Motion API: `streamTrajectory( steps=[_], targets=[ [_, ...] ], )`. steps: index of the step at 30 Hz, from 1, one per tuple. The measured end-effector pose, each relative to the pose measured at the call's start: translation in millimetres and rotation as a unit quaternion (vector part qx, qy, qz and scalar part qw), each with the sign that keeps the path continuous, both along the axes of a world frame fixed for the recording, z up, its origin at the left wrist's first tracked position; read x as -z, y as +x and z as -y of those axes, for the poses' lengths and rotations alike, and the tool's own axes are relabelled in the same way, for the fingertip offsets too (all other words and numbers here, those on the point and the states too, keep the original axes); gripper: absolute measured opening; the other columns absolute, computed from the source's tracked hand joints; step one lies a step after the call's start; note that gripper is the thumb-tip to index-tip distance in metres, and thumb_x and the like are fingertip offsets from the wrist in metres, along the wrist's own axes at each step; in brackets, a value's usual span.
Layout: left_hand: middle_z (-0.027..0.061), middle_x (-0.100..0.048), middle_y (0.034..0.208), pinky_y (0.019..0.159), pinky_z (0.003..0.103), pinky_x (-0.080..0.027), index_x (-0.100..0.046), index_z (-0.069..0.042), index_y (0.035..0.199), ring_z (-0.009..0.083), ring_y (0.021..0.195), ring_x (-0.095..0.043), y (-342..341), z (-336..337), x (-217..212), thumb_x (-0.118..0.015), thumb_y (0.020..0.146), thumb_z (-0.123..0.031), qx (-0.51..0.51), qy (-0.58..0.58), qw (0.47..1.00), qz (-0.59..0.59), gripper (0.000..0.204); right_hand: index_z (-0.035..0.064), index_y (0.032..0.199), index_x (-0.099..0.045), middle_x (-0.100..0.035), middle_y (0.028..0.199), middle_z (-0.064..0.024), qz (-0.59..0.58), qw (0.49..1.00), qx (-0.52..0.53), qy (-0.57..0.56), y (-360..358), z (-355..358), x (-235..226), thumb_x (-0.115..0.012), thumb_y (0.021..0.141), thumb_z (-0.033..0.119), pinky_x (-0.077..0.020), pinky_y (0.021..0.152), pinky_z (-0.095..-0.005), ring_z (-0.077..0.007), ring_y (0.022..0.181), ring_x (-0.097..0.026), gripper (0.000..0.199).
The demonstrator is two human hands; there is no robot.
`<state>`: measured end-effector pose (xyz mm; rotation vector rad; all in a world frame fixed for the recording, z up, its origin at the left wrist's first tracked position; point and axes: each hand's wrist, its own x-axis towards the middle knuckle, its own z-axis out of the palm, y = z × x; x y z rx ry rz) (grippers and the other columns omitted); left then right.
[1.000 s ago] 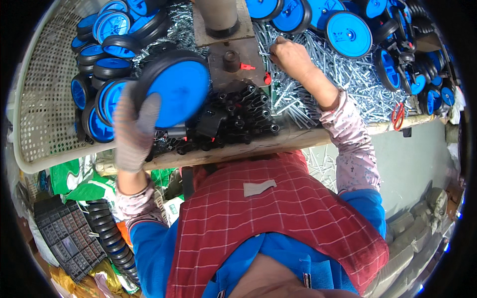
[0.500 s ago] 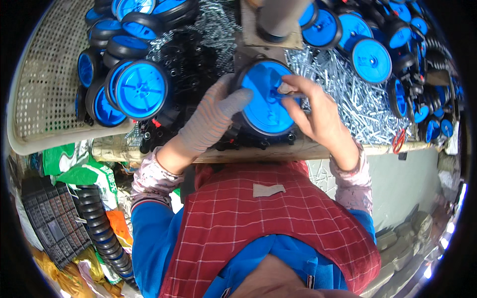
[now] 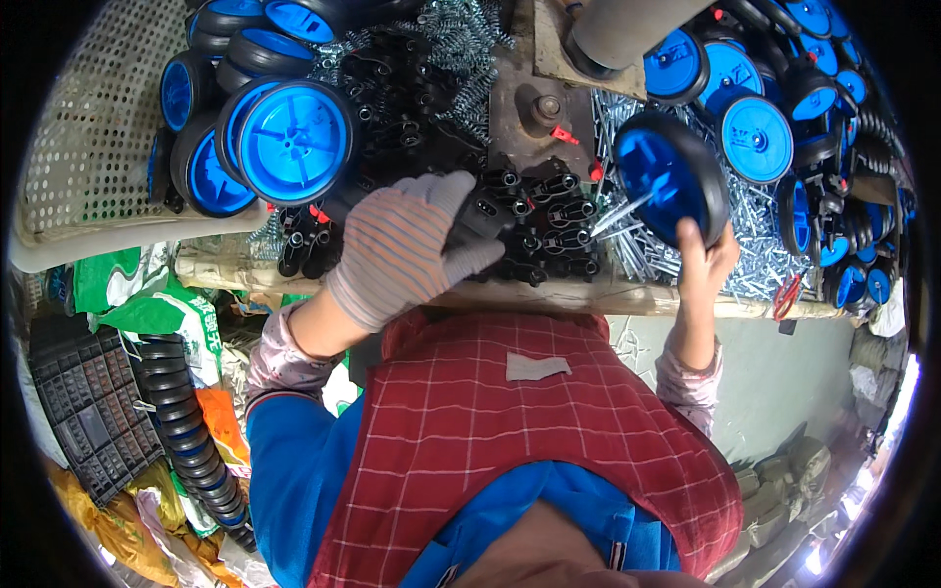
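In the head view the blue wheel (image 3: 671,188), pressed between both hands at the middle fixture half a second ago, has come away to the right, so it seems finished with a metal axle (image 3: 616,213) in its hub. The bare right hand (image 3: 704,272) grips its lower rim, the axle's long axis pointing down-left towards the gloved left hand (image 3: 407,250). That hand's grip curls loosely on small black brackets (image 3: 549,227) lying on the tabletop (image 3: 549,296), though whether it has closed on one I cannot tell.
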<state>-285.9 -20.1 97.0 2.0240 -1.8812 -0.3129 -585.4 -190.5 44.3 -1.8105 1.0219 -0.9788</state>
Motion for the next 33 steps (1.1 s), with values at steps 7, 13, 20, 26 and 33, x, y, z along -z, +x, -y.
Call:
streamTrajectory(
  steps=[7, 13, 20, 26, 33],
  targets=[
    [0.0208, -0.065, 0.101, 0.082, 0.044, -0.052, -0.044, -0.004, 0.138, 0.0369, 0.095, -0.064, -26, 5, 38, -0.079, 0.075, -0.038, -0.034, 0.117, 0.991, 0.063, 0.079, -0.0048, 0.114, -0.062, -0.066, 0.104, -0.0085, 0.165, 0.976, 0.048, 0.137, 4, 16, 60, -0.069, 0.093, 0.029, -0.0479, 0.083, -0.0271, -0.0127, 0.090, -0.060, 0.040],
    [0.0223, -0.061, 0.111, 0.093, 0.045, -0.050, -0.044, -0.009, 0.135, 0.0418, 0.107, -0.059, -38, 60, 16, -0.085, 0.069, -0.026, -0.088, -0.055, 0.984, -0.147, 0.080, -0.0033, 0.126, -0.055, -0.064, 0.117, -0.0106, 0.362, 0.896, 0.063, 0.249, 39, 23, 51, -0.066, 0.097, 0.025, -0.0512, 0.094, -0.0340, -0.0174, 0.104, -0.063, 0.042],
    [0.0235, -0.061, 0.111, 0.094, 0.045, -0.047, -0.050, -0.003, 0.130, 0.0409, 0.105, -0.058, -122, 97, 71, -0.073, 0.085, -0.024, -0.028, -0.184, 0.958, -0.218, 0.055, -0.0003, 0.124, -0.057, -0.064, 0.117, -0.0091, 0.417, 0.875, 0.176, 0.174, 99, -1, 30, -0.062, 0.099, 0.039, -0.0483, 0.090, -0.0306, -0.0166, 0.102, -0.062, 0.047],
    [0.0244, -0.057, 0.127, 0.099, 0.039, -0.048, -0.035, 0.003, 0.142, 0.0326, 0.114, -0.060, -110, 81, 54, -0.061, 0.098, -0.023, 0.044, 0.028, 0.949, -0.311, 0.057, 0.0021, 0.113, -0.061, -0.064, 0.104, -0.0042, 0.399, 0.885, 0.180, 0.157, 88, 15, 32, -0.062, 0.099, 0.039, -0.0490, 0.082, -0.0271, -0.0119, 0.090, -0.061, 0.039],
    [0.0120, -0.063, 0.109, 0.085, 0.033, -0.058, -0.053, 0.004, 0.121, 0.0215, 0.096, -0.066, -53, 104, 66, -0.069, 0.091, -0.015, -0.091, -0.049, 0.801, -0.589, 0.039, -0.0002, 0.127, -0.055, -0.065, 0.116, -0.0087, 0.449, 0.875, 0.117, 0.140, 86, 32, 52, -0.066, 0.097, 0.028, -0.0519, 0.090, -0.0334, -0.0166, 0.099, -0.063, 0.042]
  ],
)
